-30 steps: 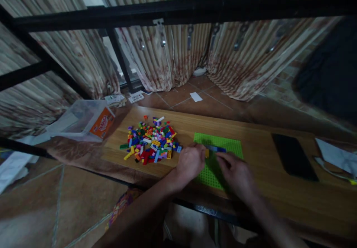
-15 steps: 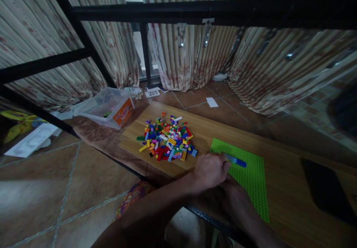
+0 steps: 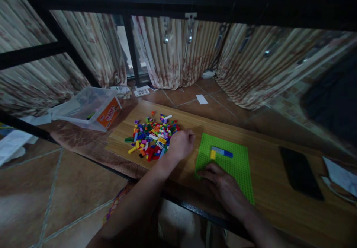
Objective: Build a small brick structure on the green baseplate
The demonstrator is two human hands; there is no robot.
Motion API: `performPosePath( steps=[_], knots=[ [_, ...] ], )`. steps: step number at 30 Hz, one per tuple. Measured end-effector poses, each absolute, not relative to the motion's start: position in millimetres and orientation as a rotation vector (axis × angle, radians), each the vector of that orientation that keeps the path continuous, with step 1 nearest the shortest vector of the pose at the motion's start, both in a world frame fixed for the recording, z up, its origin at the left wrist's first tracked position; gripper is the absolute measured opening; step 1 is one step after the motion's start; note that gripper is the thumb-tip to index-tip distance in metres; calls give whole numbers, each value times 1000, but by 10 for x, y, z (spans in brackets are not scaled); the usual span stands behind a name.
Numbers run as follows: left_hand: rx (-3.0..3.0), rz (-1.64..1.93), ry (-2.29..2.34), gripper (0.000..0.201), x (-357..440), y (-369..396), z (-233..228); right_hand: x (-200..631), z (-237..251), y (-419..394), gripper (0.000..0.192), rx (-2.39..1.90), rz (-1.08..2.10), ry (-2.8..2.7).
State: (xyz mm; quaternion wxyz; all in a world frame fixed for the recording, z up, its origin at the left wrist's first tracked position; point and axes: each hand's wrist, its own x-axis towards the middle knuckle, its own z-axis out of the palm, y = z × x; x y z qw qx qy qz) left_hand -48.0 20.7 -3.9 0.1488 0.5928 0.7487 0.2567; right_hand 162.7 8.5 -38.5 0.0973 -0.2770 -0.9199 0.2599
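Observation:
My left hand (image 3: 182, 144) is curled closed between the brick pile and the baseplate, by the pile's right side. Its fingers hide whatever is in them, if anything. A green studded baseplate (image 3: 242, 173) lies on the wooden board. On it sits a short row of bricks, light blue at the left and dark blue (image 3: 228, 153) at the right. A yellow brick (image 3: 213, 154) adjoins the row's left end, on the near side. My right hand (image 3: 221, 184) rests over the baseplate's near left part, fingers apart and reaching its left edge. The loose toy bricks (image 3: 153, 137) form a multicoloured heap.
A clear plastic box (image 3: 83, 104) with an orange label stands beyond the heap at left. A dark flat slab (image 3: 301, 172) lies on the board (image 3: 267, 173) at right, with white paper (image 3: 340, 173) past it. Black metal bars (image 3: 178, 4) cross in front of striped curtains.
My left hand has left the baseplate and moved left toward the heap. The yellow brick beside the blue row is now uncovered. The view has turned slightly right.

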Motion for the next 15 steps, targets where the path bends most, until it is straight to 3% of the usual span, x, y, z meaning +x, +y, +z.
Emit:
performPosePath(
  steps=[8,15],
  knots=[
    [1780,748,2110,20,-448,305,-114,1551,-479,-170,25,-788,566,-2700],
    [1871,702,1990,20,-317,270,-124,1413,-495,-559,17,-618,639,-2800]
  ],
)
